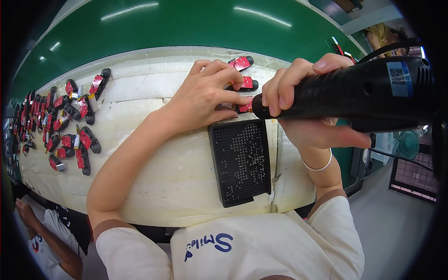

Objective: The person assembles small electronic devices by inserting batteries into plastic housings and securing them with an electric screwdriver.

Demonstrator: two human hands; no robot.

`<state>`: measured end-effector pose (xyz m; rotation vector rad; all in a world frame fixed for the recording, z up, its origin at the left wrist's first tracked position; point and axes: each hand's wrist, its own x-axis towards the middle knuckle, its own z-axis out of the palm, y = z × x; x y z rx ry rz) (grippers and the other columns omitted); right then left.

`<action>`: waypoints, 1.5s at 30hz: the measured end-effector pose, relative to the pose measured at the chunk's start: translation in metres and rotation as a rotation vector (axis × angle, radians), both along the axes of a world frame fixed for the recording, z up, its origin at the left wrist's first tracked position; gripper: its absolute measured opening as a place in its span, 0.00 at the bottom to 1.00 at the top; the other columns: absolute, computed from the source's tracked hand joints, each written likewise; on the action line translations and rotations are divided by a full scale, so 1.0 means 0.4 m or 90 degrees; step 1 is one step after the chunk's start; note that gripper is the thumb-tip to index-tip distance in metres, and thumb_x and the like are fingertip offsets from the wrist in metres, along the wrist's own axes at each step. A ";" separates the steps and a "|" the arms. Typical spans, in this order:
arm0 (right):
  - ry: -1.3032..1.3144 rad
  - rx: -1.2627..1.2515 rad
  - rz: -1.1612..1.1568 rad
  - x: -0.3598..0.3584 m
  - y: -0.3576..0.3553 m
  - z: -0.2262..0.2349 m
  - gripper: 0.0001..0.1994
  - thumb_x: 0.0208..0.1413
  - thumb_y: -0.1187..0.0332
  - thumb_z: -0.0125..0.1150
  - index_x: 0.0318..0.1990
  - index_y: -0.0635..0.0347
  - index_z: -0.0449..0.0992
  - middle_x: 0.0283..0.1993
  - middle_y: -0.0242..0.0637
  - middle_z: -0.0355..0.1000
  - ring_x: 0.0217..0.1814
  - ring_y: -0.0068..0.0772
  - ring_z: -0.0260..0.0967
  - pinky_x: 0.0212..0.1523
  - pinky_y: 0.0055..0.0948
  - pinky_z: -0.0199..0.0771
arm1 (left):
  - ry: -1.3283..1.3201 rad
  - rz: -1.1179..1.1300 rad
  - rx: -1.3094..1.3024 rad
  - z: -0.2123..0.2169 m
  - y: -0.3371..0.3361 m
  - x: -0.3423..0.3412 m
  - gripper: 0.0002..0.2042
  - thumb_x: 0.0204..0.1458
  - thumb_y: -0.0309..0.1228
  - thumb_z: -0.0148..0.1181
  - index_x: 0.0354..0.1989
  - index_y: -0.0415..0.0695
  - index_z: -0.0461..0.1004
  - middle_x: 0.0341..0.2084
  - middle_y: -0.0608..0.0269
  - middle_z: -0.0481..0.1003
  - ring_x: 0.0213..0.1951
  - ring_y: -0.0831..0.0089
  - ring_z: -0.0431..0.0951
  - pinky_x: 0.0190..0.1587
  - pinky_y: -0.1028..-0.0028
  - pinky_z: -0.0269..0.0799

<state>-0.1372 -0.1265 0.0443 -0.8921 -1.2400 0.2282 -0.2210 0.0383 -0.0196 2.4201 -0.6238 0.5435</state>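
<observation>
A cream shirt [275,254] with blue lettering and brown cuffs fills the lower edge. Just beyond it, on a pale, worn covering [154,186], lies a black tray [217,156] pitted with rows of small holes; many tiny silvery screws [254,161] sit in it, thickest toward its right side. A pale bangle [319,167] rings the right wrist.

The right hand [291,86] is closed around a thick black power tool [345,93], fingers wrapped over the barrel and thumb stretched along underneath. The tool's ribbed nose points left, over the near unit [245,108], a small red-and-black piece just past the tray's far edge; whether they touch is hard to tell. The left hand [205,91] is half open, its fingers bent, with thumb and forefinger pinching the near unit.

Past that unit lie 2 similar units [245,84], 1 behind the other. A cluster of red-and-black units [85,107] spreads across the left, several with silvery parts. Farther off runs a green tabletop [196,28] with light reflections. At lower left a co-worker's arm [58,249] shows, and at far right stands a green fan [409,144]
</observation>
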 end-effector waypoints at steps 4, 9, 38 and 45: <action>-0.026 0.015 0.008 0.010 0.004 -0.009 0.50 0.29 0.17 0.32 0.46 0.56 0.56 0.21 0.38 0.62 0.16 0.30 0.61 0.18 0.27 0.68 | 0.003 0.001 -0.003 0.000 -0.002 0.001 0.15 0.35 0.33 0.69 0.35 0.59 0.79 0.39 0.71 0.68 0.51 0.68 0.65 0.54 0.63 0.54; -0.006 -0.009 0.028 0.007 0.004 -0.009 0.49 0.30 0.18 0.32 0.47 0.55 0.56 0.21 0.39 0.63 0.16 0.30 0.61 0.18 0.27 0.68 | -0.007 0.016 0.006 0.005 -0.004 -0.004 0.14 0.35 0.33 0.69 0.35 0.59 0.79 0.43 0.71 0.67 0.55 0.67 0.62 0.57 0.60 0.52; 0.012 -0.177 0.169 -0.052 -0.050 0.029 0.44 0.32 0.26 0.53 0.48 0.51 0.55 0.25 0.40 0.65 0.20 0.34 0.64 0.23 0.31 0.69 | 0.242 -0.021 -0.027 0.087 0.015 -0.025 0.12 0.40 0.28 0.64 0.34 0.39 0.76 0.31 0.56 0.74 0.34 0.58 0.74 0.39 0.66 0.70; -0.007 -0.180 0.204 -0.046 -0.044 0.030 0.43 0.33 0.26 0.54 0.48 0.51 0.55 0.25 0.40 0.65 0.20 0.34 0.64 0.24 0.32 0.69 | 0.235 -0.014 -0.037 0.080 0.013 -0.030 0.10 0.40 0.28 0.64 0.32 0.37 0.76 0.30 0.56 0.74 0.33 0.58 0.74 0.38 0.66 0.70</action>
